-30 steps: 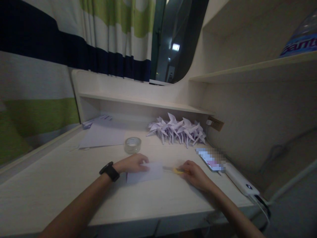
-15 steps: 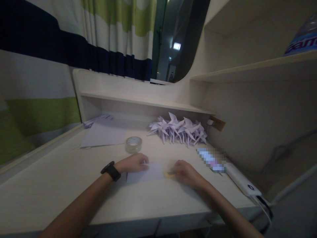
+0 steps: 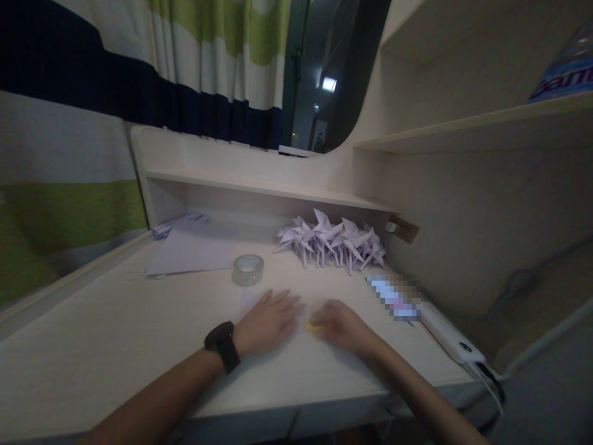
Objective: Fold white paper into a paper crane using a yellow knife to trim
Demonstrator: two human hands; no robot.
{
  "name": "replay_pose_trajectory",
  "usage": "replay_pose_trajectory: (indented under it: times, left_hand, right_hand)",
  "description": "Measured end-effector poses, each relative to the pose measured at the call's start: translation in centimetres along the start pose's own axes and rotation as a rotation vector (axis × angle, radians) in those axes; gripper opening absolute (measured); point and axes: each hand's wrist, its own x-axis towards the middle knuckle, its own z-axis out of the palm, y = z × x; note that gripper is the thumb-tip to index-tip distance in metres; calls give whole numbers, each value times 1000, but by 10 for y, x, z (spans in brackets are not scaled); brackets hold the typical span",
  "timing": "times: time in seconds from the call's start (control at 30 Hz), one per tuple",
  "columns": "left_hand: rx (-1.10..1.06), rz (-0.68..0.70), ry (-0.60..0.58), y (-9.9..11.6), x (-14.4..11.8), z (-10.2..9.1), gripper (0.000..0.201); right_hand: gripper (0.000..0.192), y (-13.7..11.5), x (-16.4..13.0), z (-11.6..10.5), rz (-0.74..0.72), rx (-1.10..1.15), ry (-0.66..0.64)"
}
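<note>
Paper (image 3: 248,301) had become almost covered as the left hand (image 3: 269,321) slid flat across it, fingers spread, while the right hand (image 3: 340,326) stayed curled on the yellow tool (image 3: 310,324).

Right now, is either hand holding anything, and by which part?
The right hand grips a small yellow tool by its near end. The left hand holds nothing; it lies flat on the paper.

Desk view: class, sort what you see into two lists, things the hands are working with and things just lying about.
In use: left hand flat on the small paper sheet; right hand on the yellow tool.

Lying about: tape roll, folded paper shapes, large paper sheet, phone, white power bank.
</note>
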Motion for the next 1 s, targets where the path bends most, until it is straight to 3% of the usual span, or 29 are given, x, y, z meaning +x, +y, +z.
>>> replay_pose_trajectory:
  times: [0.2,1.0]
  left_hand:
    - [22,-51,-57,-3,-3,12,47]
    - [35,-62,-117,-6,-1,10,48]
  right_hand:
    - [26,-11,-3,16,33,-65,82]
    - [16,-31,-9,23,13,-114,148]
